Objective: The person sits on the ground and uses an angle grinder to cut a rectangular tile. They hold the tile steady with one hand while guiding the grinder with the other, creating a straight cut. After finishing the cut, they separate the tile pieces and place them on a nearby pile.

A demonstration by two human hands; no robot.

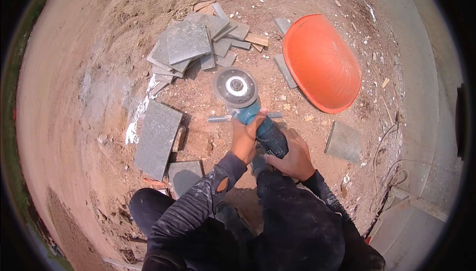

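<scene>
A teal and black angle grinder (267,137) with a grey disc (223,87) is held over the dirt, its disc pointing away from me. My left hand (245,137) is closed round its front end, just behind the disc. My right hand (292,157) grips the dark rear body, lower and to the right. A thin grey bar (218,119) lies on the ground, partly hidden behind the grinder. A large grey tile (156,137) lies to the left, with another tile (183,169) below it, near my knee.
A heap of grey tile pieces (186,43) lies beyond the disc. An upturned orange plastic tub (322,58) is at the upper right, a square tile (342,142) below it. A cord (399,174) runs over the dirt near a concrete edge (416,122) on the right.
</scene>
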